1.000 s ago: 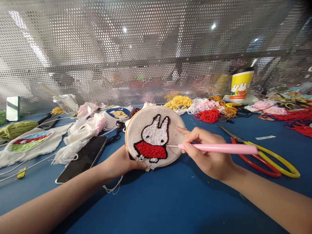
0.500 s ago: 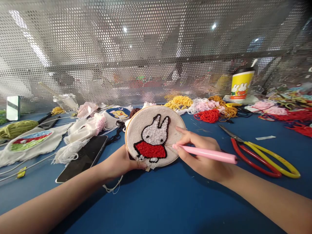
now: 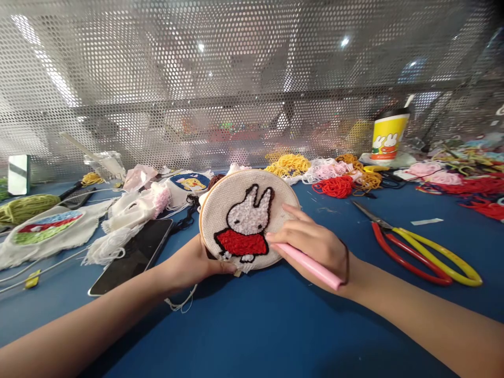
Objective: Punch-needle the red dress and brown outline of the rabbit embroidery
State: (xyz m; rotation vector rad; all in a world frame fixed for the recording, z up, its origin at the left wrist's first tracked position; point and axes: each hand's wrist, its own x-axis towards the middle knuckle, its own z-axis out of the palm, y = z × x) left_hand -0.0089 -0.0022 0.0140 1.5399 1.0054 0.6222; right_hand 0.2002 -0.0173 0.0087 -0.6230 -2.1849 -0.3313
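A round embroidery hoop [image 3: 212, 231] stands tilted up at the middle, its cream cloth bearing a white rabbit [image 3: 248, 212] with black outlines and a red body. At the hoop's lower left edge, my left hand [image 3: 199, 265] grips it, the thumb in front and the other fingers hidden behind. My right hand [image 3: 315, 247] is closed around a pink punch needle pen [image 3: 311, 265], whose tip end is at the cloth by the right side of the rabbit's neck. A dark strand of yarn loops from the pen's back end over the wrist.
Red and yellow scissors [image 3: 417, 252] lie on the blue table [image 3: 252, 336] at right. A black phone [image 3: 134, 257] and stitched cloths [image 3: 51, 231] lie at left. Yarn bundles [image 3: 287, 167] and a yellow cup [image 3: 389, 135] stand behind, before a perforated metal panel [image 3: 244, 79].
My right hand has shifted slightly left, and the pen's back end has swung down and to the left. The hoop sits very slightly further left in view.
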